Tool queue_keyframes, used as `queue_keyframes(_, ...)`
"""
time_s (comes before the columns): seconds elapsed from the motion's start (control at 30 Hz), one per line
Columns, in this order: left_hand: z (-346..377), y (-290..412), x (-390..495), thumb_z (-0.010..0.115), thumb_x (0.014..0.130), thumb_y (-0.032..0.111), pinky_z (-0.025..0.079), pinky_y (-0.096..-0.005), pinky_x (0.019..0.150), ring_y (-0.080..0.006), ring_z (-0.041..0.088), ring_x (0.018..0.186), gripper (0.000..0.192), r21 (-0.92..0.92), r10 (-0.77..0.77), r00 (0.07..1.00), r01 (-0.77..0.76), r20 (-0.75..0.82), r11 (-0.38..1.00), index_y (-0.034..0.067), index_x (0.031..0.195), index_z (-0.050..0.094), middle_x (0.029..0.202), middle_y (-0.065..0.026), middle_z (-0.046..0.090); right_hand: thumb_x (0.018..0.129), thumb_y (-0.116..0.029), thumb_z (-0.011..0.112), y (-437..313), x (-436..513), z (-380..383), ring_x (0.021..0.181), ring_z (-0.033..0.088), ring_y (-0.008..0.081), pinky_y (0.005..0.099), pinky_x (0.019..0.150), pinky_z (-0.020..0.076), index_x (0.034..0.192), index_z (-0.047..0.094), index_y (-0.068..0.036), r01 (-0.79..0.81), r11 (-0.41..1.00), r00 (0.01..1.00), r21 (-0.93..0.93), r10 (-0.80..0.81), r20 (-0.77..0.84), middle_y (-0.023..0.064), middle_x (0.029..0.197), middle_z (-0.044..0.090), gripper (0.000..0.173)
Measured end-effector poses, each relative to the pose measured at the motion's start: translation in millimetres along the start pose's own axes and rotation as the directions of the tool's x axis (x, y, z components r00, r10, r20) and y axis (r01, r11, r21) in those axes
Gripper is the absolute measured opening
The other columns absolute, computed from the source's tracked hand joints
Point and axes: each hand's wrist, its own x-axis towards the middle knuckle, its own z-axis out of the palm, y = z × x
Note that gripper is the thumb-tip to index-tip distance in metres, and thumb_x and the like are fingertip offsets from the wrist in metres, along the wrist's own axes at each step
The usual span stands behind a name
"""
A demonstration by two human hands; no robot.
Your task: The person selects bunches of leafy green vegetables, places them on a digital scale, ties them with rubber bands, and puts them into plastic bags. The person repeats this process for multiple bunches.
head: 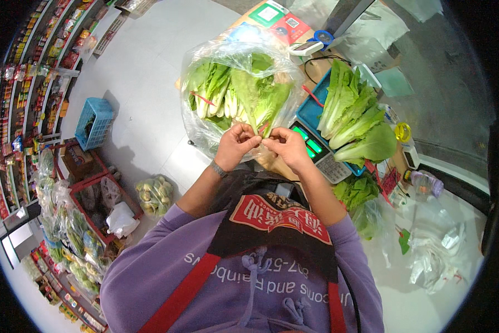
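Observation:
A large clear plastic bag (199, 54) with leafy green lettuces (216, 83) lies before me, a red tie among the stems at its left. My left hand (240, 143) pinches the base of a leaf at the bag's near edge. Close beside it, my right hand (286, 145) pinches another leaf base (267, 132), thumbs nearly touching, with a bit of red tie there. To the right, more lettuce leaves (353, 112) rest on the blue tray (309, 109) of a digital scale (332, 166) with a lit green display.
Printed code cards (289, 23) and a small white device (306, 48) stand beyond the bag. A yellow tape roll (402, 132) is at the right, above plastic bags (437, 249). On the floor at left are a blue basket (94, 125) and bagged round produce (154, 195); packed shelves (37, 70) lie beyond.

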Motion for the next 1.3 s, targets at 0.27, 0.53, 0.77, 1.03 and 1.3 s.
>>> queue_keyframes(0.27,18.2,10.0,-7.9,0.067,0.093,0.005,0.058,-0.0292,0.08,-0.019,0.069,0.088,0.029,-0.196,-0.008,0.935,-0.066,-0.354,0.978,-0.003,0.118,0.056,0.103,-0.0134,0.069,0.091,-0.012,0.069,4.3,-4.2,7.1,0.064,0.056,0.0102,0.0251,0.06,0.046,0.101,0.064,-0.001,0.116,0.89,0.971,0.441,-0.008,-0.24,0.0018,0.079,0.061,0.015)
queue_keyframes(0.53,-100.1,9.7,-36.4,0.064,0.095,0.004,0.056,-0.0284,0.084,-0.0174,0.066,0.099,0.044,-0.003,0.163,0.688,-0.234,-0.707,0.972,-0.003,0.135,0.048,0.113,-0.0147,0.067,0.094,-0.016,0.068,-2.1,-40.9,-92.9,0.06,0.054,0.0098,0.0253,0.058,0.0442,0.099,0.065,-0.003,0.229,0.972,0.786,0.05,-0.155,-0.598,0.0017,0.072,0.06,0.015)
queue_keyframes(0.77,-207.7,-75.3,-66.4,0.064,0.093,0.003,0.058,-0.0263,0.068,-0.0171,0.067,0.081,0.036,0.003,-0.004,0.535,0.012,-0.845,1.0,-0.001,0.128,0.054,0.1,-0.0125,0.068,0.089,-0.023,0.074,30.3,-49.9,-176.5,0.058,0.058,0.0115,0.0296,0.052,0.0468,0.108,0.066,0.005,-0.074,0.985,0.626,-0.159,-0.078,-0.776,0.0074,0.081,0.066,0.035)
queue_keyframes(1.03,-279.4,-202.1,-48.7,0.074,0.085,0.018,0.053,-0.0324,0.059,-0.0174,0.063,0.068,0.059,0.049,-0.402,0.513,0.66,-0.758,0.75,-0.01,0.132,0.052,0.087,-0.012,0.067,0.089,-0.021,0.073,66.0,-73.9,-159.5,0.062,0.061,0.013,0.0306,0.055,0.0486,0.12,0.066,0.002,-0.135,0.985,0.592,-0.111,-0.01,-0.806,0.0076,0.09,0.068,0.038)
queue_keyframes(1.3,-175.8,-95.0,-26.5,0.064,0.081,0.003,0.05,-0.0391,0.094,-0.0284,0.06,0.105,0.045,0.749,0.521,0.563,0.315,-0.642,0.583,-0.001,0.126,0.06,0.114,-0.0177,0.062,0.086,-0.024,0.072,68.5,-53.6,-170.1,0.078,0.069,0.0248,0.038,0.068,0.0545,0.113,0.068,0.0,-0.154,0.94,0.584,-0.303,-0.161,-0.796,0.0143,0.094,0.071,0.036)
